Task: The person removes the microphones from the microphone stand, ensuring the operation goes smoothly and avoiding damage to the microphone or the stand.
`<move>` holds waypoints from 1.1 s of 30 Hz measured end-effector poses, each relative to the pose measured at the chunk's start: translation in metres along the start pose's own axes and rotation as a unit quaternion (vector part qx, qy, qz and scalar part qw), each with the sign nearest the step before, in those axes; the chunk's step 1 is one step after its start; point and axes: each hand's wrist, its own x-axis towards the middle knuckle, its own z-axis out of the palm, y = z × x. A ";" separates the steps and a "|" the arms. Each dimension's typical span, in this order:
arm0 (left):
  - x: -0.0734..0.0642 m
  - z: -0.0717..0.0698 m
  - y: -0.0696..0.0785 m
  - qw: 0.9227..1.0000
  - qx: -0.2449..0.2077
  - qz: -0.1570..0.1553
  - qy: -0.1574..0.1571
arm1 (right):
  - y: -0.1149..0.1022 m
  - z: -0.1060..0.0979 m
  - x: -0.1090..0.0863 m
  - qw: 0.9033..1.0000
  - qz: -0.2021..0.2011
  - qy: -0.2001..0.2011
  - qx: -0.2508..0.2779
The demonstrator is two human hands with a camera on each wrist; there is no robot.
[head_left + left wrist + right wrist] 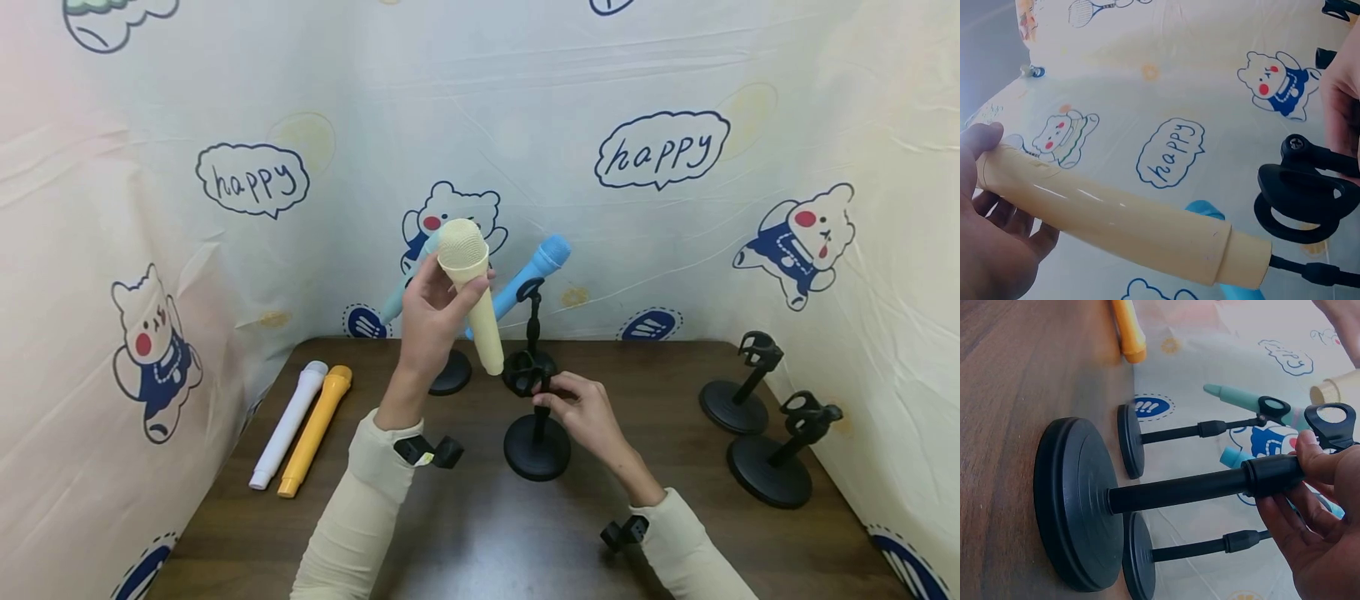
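Note:
My left hand (427, 329) holds a cream microphone (487, 337) near its mesh head, tilted with the tail end pointing down and right. In the left wrist view its smooth handle (1129, 215) overlaps the clip (1300, 187) of a black microphone stand. That stand (1185, 490) has its round base on the table, and my right hand (583, 410) grips the upper collar of its pole between thumb and fingers. The microphone's tail is above and left of the clip in the head view.
Behind, a light blue microphone (536, 271) and a teal one (1241, 397) rest tilted in two more stands. White (288, 425) and orange (317, 432) microphones lie at the left. Two bare stands, one nearer (772, 475) and one farther (735, 408), are at the right. Printed cloth walls surround the table.

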 end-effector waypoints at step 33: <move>-0.037 -0.087 -0.021 0.994 0.053 -0.063 0.074 | 0.001 0.001 -0.002 1.000 0.004 0.004 0.004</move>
